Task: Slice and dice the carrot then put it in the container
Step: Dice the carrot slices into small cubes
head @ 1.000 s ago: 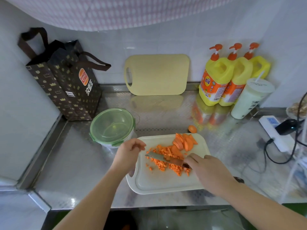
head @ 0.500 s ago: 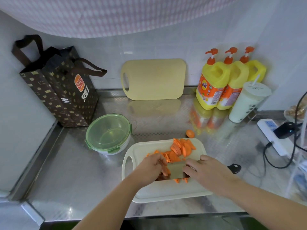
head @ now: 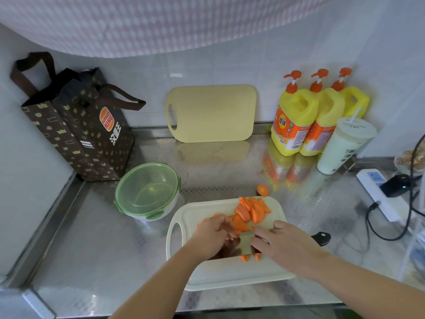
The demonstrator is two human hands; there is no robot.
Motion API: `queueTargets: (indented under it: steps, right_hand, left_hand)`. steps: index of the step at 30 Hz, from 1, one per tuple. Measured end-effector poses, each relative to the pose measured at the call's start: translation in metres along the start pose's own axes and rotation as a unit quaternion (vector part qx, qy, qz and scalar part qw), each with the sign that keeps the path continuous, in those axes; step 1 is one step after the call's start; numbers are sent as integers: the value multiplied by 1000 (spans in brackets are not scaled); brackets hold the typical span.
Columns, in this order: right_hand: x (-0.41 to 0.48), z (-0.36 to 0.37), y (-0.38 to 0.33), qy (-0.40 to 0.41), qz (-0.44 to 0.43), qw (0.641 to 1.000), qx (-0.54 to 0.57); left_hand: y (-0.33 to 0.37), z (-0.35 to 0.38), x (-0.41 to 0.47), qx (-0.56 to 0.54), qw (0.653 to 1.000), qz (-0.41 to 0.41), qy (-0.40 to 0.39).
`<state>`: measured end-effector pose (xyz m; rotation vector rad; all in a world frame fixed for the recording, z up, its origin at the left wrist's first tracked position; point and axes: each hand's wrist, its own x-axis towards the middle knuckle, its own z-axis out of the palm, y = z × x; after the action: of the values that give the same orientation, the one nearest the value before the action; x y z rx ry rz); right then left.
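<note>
Left hand (head: 215, 234) moved onto diced carrot (head: 244, 258), fingers curled gathering it; right hand (head: 284, 244) grips knife (head: 245, 246).

Left hand (head: 213, 236) and right hand (head: 288, 246) are bare, forearms likewise (seemingly uncovered right to the frame's edge).

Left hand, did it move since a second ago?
Yes. The left hand moved right across the white cutting board, from its handle end near the green-lidded container to the knife blade.
</note>
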<state>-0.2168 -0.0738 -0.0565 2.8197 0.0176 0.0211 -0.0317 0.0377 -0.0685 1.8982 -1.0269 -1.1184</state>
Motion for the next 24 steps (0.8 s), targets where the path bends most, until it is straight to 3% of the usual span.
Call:
queueTargets:
  steps: [3, 7, 10, 14, 17, 21, 24]
  right_hand:
    - [-1, -1, 2, 1, 6, 1000, 8]
    - [-3, -1, 4, -21, 11, 1000, 16]
    - [-1, -7, 5, -47, 55, 995, 67]
    - [2, -17, -12, -94, 120, 963, 222]
    - [7, -10, -35, -136, 142, 914, 354]
    - [12, 3, -48, -156, 184, 890, 387]
    - [11, 4, -42, -140, 203, 892, 378]
  left_hand:
    - [-3, -2, 4, 36, 999, -1, 25]
    - [0, -6, 2, 62, 998, 0, 0]
    - [4, -23, 1, 53, 996, 6, 66]
    - [-6, -52, -9, 17, 991, -10, 136]
    - [-14, -58, -20, 4, 983, -15, 180]
    - [-23, -54, -27, -6, 981, -34, 190]
    - [-19, -49, -27, 7, 983, -33, 179]
